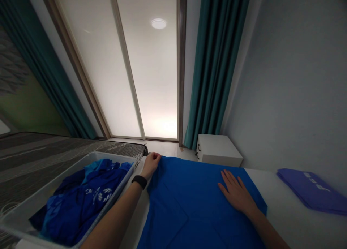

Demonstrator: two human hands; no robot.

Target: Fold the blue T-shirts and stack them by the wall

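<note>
A blue cloth garment (189, 198) lies spread over a white table (287, 223), running past the bottom of the view. At its far left corner, my left hand (152, 164) pinches the edge between thumb and fingers; a black band circles that wrist. My right hand (235, 191) rests flat on the garment's right part, fingers spread. Faint creases cross the fabric between the two hands. Whether it is a shirt I cannot tell, since its near part is out of view.
Left of the table, a clear plastic bin (92, 155) holds crumpled blue clothes (81, 202) beside a grey mattress (24, 151). A folded purple garment (311, 189) lies at the table's right. Beyond stand a white drawer cabinet (219, 147), teal curtains (217, 61) and frosted sliding doors (151, 79).
</note>
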